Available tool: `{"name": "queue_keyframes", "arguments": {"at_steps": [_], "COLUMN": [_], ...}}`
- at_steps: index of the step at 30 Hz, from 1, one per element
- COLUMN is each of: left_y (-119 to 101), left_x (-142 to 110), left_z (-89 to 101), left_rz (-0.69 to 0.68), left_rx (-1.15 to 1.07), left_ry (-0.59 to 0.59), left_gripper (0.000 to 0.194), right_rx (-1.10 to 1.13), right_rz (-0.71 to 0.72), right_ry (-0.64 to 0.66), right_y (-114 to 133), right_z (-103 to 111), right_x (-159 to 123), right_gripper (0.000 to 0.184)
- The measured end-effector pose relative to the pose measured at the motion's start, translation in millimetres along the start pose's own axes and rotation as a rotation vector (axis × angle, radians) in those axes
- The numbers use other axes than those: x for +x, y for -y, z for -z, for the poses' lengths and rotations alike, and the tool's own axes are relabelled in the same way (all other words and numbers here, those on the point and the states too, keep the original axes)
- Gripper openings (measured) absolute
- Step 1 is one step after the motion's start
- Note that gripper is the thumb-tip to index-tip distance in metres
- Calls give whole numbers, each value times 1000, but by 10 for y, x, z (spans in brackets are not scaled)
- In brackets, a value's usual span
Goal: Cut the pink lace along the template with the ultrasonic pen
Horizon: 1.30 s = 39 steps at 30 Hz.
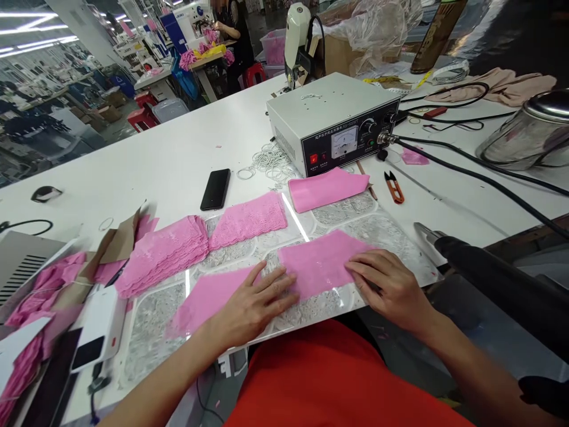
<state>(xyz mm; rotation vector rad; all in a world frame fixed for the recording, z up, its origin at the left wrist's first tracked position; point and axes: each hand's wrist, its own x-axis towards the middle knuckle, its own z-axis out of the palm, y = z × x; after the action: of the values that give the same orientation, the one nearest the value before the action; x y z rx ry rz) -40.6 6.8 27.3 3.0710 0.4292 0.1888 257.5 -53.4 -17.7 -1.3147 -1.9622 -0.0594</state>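
Along the near edge of the bench (178,148), on a grey marbled mat (153,323), we find a pink fabric panel (322,267) lying flat. The left hand (251,308) is spread wide, fingertips on the panel's left end, seemingly to hold it down; its palm side overlaps a second pink panel (207,296). The right hand (390,287) is narrower, fingers bent at the panel's right end; whether it pinches cloth we cannot tell. Pressing at opposite ends probably keeps the piece smooth. Behind, we note a tall lace stack (166,252), a thinner lace stack (251,219) and a plain pink piece (326,188), likely lined up for easy reach. Farther from the near edge: an ultrasonic machine (329,112). Orange-handled snips (393,188) lie before it, off the cloth, presumably kept handy.
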Motion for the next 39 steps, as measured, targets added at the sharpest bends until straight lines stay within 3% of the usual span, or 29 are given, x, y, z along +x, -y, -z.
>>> {"name": "queue_keyframes", "arguments": {"at_steps": [7,14,18,22,28,35,39], "left_y": [56,54,79,145,235,199,160], "left_x": [-28,19,110,370,676,600,617], "left_z": [54,87,117,97,-45,-149,-141], "left_rz": [-28,-44,-43,-82,-95,-26,-7], "left_rx": [4,-50,-93,-59,64,185,197], "left_ry": [-31,31,13,-13,13,-10,-46], "left_gripper": [34,36,38,44,46,50,50], "right_rx": [-1,37,93,6,-69,-174,-208], "right_rz": [-5,-21,-47,-153,-233,-250,-256], "right_ry": [-12,-25,-157,-269,-210,-39,-12], "right_y": [-2,18,2,-103,-240,-270,-278], "right_z": [-6,-12,67,191,275,318,317], "right_x": [4,12,29,-43,-232,-207,-207], "right_gripper": [24,26,33,33,32,29,31]}}
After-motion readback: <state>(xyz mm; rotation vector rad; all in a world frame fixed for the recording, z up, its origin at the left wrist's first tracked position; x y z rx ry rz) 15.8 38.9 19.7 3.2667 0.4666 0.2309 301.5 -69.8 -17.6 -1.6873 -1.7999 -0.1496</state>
